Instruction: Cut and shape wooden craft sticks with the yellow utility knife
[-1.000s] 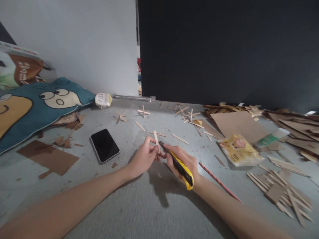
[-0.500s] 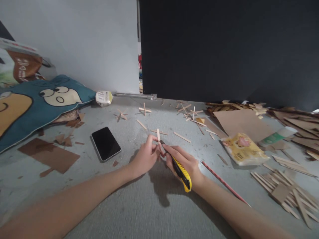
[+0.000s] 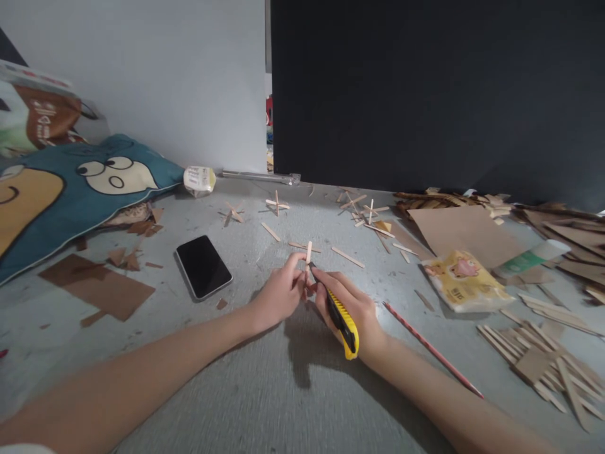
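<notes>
My left hand (image 3: 282,291) is closed on a pale wooden craft stick (image 3: 309,252), which points up and away from me between the fingers. My right hand (image 3: 348,309) grips a yellow and black utility knife (image 3: 344,318). Its blade end lies against or very close to the stick, just right of my left fingertips; exact contact is hard to see. Both hands are held together over the grey table (image 3: 227,391). Beyond them lie loose craft sticks (image 3: 347,256) and small crossed-stick pieces (image 3: 276,204).
A phone (image 3: 204,267) lies left of my hands. Right are a red pencil (image 3: 432,350), a yellow tissue pack (image 3: 466,282), a glue tube (image 3: 532,258) and a pile of sticks (image 3: 543,372). Cardboard (image 3: 101,287) and a blue pillow (image 3: 89,189) are at left.
The view has shifted slightly. The stick has turned a little more upright, and the knife, still in my right hand, has changed its angle slightly beside it.
</notes>
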A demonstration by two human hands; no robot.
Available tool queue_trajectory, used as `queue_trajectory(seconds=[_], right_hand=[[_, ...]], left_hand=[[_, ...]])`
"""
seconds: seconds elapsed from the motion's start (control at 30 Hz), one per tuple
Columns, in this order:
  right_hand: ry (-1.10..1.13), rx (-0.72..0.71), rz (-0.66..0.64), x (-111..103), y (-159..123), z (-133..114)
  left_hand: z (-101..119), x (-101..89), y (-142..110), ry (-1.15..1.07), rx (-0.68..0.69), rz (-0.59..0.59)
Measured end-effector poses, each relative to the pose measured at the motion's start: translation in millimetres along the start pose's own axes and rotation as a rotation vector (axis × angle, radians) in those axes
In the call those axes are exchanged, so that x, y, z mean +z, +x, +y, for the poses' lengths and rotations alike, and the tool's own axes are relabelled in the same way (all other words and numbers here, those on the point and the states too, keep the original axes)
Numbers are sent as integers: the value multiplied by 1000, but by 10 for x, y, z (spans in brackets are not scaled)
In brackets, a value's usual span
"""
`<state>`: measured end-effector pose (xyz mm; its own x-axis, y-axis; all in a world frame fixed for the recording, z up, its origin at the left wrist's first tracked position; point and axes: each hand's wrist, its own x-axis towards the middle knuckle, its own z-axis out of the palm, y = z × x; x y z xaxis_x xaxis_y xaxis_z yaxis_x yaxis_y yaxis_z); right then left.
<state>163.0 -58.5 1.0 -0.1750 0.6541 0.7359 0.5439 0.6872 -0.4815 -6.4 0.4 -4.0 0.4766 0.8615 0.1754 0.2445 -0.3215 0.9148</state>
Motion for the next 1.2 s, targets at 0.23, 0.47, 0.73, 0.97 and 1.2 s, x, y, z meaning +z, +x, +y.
queue_trajectory(seconds=[0.23,0.47,0.73,0.97,1.2], right_hand=[[132,217,69,-25,24,39],[244,422,110,-61,78,41],[556,586,169,64,24,175],[656,609,187,119,9,263],[162,220,1,-30,50,73]], left_hand=[[10,-19,-6,-69,-15,-21],[55,-37,9,-251,-59,-57],[59,-68,36,-389,-61,-96],[32,-49,54,-399,-66,-83],[7,-14,24,-235,-59,0]])
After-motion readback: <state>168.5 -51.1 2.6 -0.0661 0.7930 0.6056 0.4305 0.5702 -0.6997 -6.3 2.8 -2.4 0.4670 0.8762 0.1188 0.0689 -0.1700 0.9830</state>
